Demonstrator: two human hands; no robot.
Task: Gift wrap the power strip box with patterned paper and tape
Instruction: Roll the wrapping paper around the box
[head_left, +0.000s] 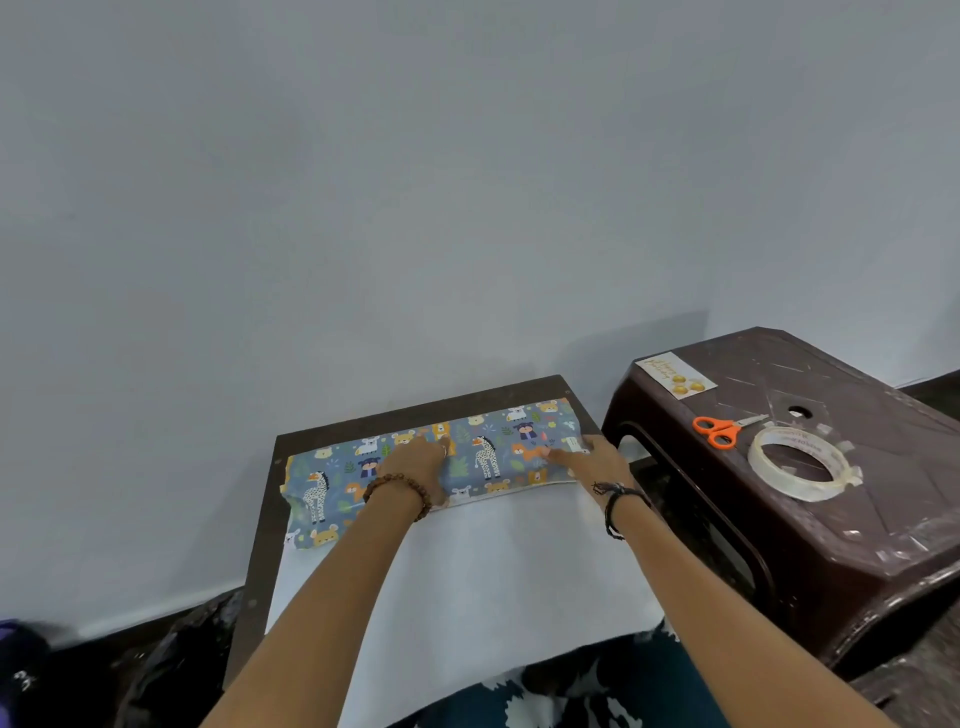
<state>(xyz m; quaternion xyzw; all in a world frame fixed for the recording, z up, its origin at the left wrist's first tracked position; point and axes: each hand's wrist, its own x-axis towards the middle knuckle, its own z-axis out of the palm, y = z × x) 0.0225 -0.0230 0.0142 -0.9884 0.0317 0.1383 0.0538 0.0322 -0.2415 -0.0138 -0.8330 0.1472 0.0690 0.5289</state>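
Currently first flap of patterned paper (483, 457) is folded over the box, left hand (415, 460) and right hand (597, 457) pressing it flat-fingered; next needs tape roll (800, 462) from stool (831, 545).

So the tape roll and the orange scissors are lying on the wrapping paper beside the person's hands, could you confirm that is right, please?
Not quite. The head view shows the tape roll and the orange scissors lying on the dark brown plastic stool to the person's right, not on the wrapping paper. Both the left hand and the right hand rest on the patterned fold.
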